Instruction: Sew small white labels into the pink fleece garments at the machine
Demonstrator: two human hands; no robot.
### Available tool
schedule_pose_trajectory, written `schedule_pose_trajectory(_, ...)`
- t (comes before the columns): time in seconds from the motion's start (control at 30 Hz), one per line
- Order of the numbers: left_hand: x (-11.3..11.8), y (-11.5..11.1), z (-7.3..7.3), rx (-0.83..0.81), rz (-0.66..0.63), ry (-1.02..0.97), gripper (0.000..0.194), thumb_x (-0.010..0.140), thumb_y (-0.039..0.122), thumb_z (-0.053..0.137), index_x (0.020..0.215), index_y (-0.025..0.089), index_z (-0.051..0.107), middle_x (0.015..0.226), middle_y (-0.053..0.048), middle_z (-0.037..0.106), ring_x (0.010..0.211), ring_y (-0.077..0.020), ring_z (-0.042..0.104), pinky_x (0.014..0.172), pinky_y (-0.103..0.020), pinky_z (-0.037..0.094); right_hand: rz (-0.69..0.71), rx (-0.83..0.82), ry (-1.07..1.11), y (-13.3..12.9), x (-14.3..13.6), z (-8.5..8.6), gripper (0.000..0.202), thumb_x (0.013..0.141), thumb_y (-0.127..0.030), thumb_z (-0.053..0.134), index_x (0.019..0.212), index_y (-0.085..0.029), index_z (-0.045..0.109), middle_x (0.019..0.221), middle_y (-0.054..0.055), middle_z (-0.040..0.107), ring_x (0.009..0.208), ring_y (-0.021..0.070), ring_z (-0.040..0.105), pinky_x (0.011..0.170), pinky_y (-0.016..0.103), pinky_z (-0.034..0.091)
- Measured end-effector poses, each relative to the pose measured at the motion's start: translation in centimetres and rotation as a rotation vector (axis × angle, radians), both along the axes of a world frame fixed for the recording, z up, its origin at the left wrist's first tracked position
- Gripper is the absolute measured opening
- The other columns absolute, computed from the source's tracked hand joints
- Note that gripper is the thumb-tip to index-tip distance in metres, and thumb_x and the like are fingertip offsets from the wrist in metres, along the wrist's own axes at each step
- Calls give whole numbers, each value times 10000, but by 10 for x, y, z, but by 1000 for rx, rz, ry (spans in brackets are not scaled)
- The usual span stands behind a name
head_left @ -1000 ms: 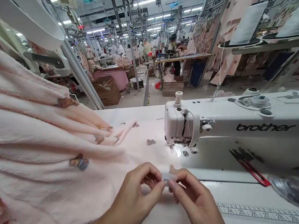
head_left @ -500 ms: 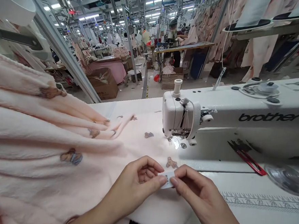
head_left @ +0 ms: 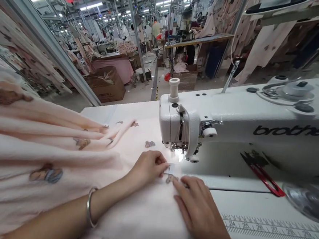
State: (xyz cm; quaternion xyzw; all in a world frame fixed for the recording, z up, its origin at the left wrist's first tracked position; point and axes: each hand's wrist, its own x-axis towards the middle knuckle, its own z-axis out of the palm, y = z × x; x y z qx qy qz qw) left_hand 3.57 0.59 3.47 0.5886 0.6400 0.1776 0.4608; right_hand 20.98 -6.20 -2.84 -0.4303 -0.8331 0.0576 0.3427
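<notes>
Between the thumb and fingers of my left hand [head_left: 148,166] is a small white label [head_left: 170,168] with dark print. The label lies over the edge of pale pink plush fabric [head_left: 140,202] printed with bears, just in front of the needle area. My right hand [head_left: 197,204] rests on the fabric's right side, fingers apart and stretched forward, its fingertips close to a printed bear. Behind both hands stands the head of a white sewing machine [head_left: 173,120], its lamp lighting the spot beside the label.
Red-handled thread snips [head_left: 267,178] lie under the machine arm, beside a clear round dish [head_left: 305,202]. A ruler strip [head_left: 261,226] runs along the table's front. Beyond the table are a cardboard box [head_left: 107,85], a metal post [head_left: 137,41] and another person at a workbench [head_left: 200,40].
My left hand has carried the label forward to the needle area. My right hand has let go of it and now lies on the fabric. The view has shifted slightly.
</notes>
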Motion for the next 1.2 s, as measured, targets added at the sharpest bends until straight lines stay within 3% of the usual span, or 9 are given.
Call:
schedule_pose_trajectory(0.07,0,3,-9,-19,3,5,173,736,301,597,676,139,580,548,7,567,503,-116,565,493,-199,385,3,48,-70,-2,-2,-6,315,904,-150,407,1193,-135,531,1004,111,535,951,233,502,769,337,447)
schedule_pose_trajectory(0.17,1,4,-9,-20,22,-66,180,743,318,595,701,144,572,598,10,587,503,-108,580,496,-196,400,49,-69,-66,-2,0,-6,281,905,-173,416,1162,-170,529,1010,86,529,944,204,507,751,292,455)
schedule_pose_trajectory(0.33,6,8,-13,-121,79,-136,138,744,261,587,698,135,560,527,5,586,494,-106,574,508,-189,421,-108,-155,95,13,2,0,177,941,-213,370,1018,-176,524,945,71,524,895,174,525,754,276,458)
schedule_pose_trajectory(0.53,8,7,-22,-101,144,-69,28,705,155,557,689,134,564,484,37,554,456,-80,545,460,-153,372,-133,-154,-3,19,-3,-4,300,955,-267,339,1182,-171,510,922,77,524,823,181,535,638,278,504)
schedule_pose_trajectory(0.97,12,7,-19,-100,96,19,33,718,160,526,703,142,549,523,47,547,413,-76,526,439,-167,395,-119,-101,-85,17,-2,-10,348,937,-227,351,1218,-117,523,893,92,499,773,182,497,574,270,511)
schedule_pose_trajectory(1.07,8,5,-18,41,1,183,91,753,199,546,808,140,587,605,24,582,468,-95,549,493,-203,442,-127,-69,-111,18,-4,-6,341,940,-231,347,1189,-99,539,875,94,496,753,183,489,576,279,511)
schedule_pose_trajectory(1.2,-8,-8,-11,497,-241,413,266,824,188,519,1083,152,568,969,-77,610,782,-172,627,678,-307,538,-118,-57,-120,19,-6,-2,330,936,-222,343,1153,-95,557,864,94,493,745,186,481,568,285,508)
